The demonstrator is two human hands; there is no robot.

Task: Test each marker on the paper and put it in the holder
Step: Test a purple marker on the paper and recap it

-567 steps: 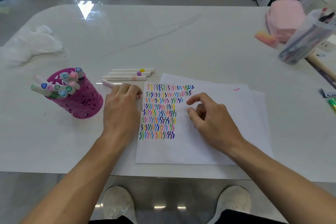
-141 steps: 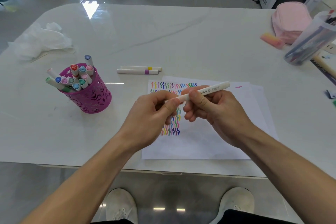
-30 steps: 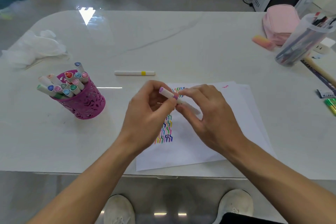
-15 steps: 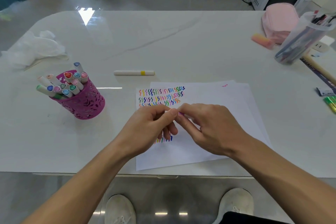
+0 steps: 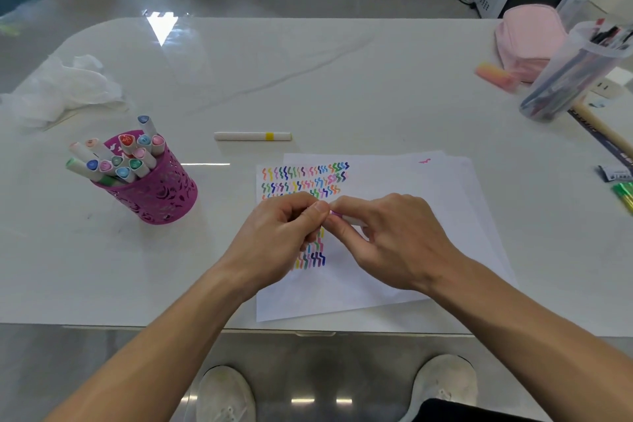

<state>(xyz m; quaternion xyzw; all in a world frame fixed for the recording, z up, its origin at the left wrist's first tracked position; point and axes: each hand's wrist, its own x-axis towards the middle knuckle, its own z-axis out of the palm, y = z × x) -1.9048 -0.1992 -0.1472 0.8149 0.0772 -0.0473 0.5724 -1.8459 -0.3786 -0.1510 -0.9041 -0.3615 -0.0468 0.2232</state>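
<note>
My left hand point(image 5: 284, 233) and right hand point(image 5: 394, 243) meet just above the paper point(image 5: 411, 284), fingers curled, both pinching the purple marker point(image 5: 344, 217) between them. It is mostly hidden, so I cannot tell if the cap goes on or off. If the cap releases suddenly, the tip may smear the paper or the marker may slip. The holder point(image 5: 161, 192) stands well apart, to the left.

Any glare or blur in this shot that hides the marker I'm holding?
Head view: bright glare on the far table, away from the work; wide-lens bowing at edges; the marker is sharp but mostly covered by left hand and right hand.
</note>
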